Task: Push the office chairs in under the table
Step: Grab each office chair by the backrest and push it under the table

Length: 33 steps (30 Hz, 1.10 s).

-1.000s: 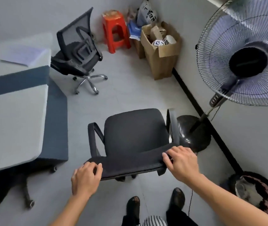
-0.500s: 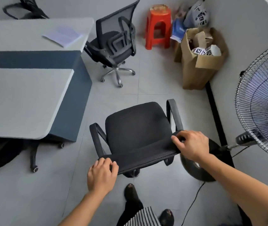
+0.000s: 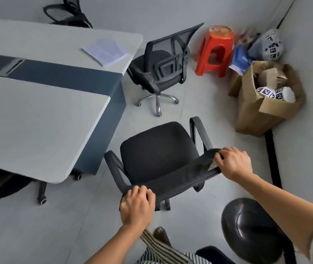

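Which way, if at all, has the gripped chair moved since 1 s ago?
Yes. The chair has rolled forward, away from the fan base: the base sat beside its right armrest before and now lies behind the backrest.

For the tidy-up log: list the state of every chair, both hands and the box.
Near chair, out on the floor, apart from the table.
Left hand, grips its backrest top.
Right hand, grips its backrest top.
Mesh-back chair, out on the floor by the table corner.
Far chair, beyond the table; tucked in or not, cannot tell.
Cardboard box, open.
Red stool, upright.
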Each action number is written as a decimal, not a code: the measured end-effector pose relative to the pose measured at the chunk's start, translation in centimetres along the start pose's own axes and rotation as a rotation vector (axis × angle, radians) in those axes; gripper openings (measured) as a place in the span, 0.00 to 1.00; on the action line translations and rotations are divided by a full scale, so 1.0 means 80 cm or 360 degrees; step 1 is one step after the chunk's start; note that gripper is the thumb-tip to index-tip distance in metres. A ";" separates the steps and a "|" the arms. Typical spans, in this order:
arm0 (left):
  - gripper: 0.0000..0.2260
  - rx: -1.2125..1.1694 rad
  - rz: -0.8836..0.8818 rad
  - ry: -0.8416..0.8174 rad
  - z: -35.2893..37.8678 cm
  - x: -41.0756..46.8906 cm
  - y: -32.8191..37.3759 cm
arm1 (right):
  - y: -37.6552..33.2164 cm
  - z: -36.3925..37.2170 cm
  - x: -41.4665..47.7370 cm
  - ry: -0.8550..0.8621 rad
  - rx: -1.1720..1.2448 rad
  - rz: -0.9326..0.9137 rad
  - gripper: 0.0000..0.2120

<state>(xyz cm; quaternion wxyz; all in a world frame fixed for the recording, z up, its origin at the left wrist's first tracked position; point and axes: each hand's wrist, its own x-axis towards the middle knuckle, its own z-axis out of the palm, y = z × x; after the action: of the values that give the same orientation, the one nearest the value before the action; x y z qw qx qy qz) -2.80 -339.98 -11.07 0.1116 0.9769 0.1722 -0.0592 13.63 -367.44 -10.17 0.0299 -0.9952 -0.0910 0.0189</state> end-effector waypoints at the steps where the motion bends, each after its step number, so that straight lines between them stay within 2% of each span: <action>1: 0.16 0.0012 -0.0008 0.0001 -0.002 0.015 0.000 | -0.004 0.002 0.020 -0.0009 -0.0003 0.0002 0.19; 8: 0.19 0.0036 -0.0116 0.0071 -0.024 0.129 -0.038 | -0.062 0.010 0.134 0.0022 0.0044 -0.0123 0.19; 12: 0.18 0.0029 -0.0202 0.0213 -0.038 0.193 -0.053 | -0.096 0.008 0.203 0.0016 0.0114 -0.0203 0.24; 18: 0.22 0.0001 -0.0330 0.0241 -0.050 0.260 -0.069 | -0.134 0.002 0.290 -0.0206 0.0052 -0.0295 0.21; 25: 0.18 0.0071 -0.0375 0.0334 -0.056 0.305 -0.079 | -0.157 0.001 0.344 -0.0251 0.0041 -0.0377 0.21; 33: 0.19 0.0043 -0.0312 0.0208 -0.075 0.347 -0.102 | -0.193 -0.001 0.380 -0.0132 0.0141 -0.0287 0.25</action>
<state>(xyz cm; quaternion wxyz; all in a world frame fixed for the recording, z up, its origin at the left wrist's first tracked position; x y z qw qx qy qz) 20.72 -322.13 -11.18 0.0807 0.9586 0.2731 -0.0083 40.75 -346.72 -10.13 0.0716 -0.9791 -0.1803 0.0614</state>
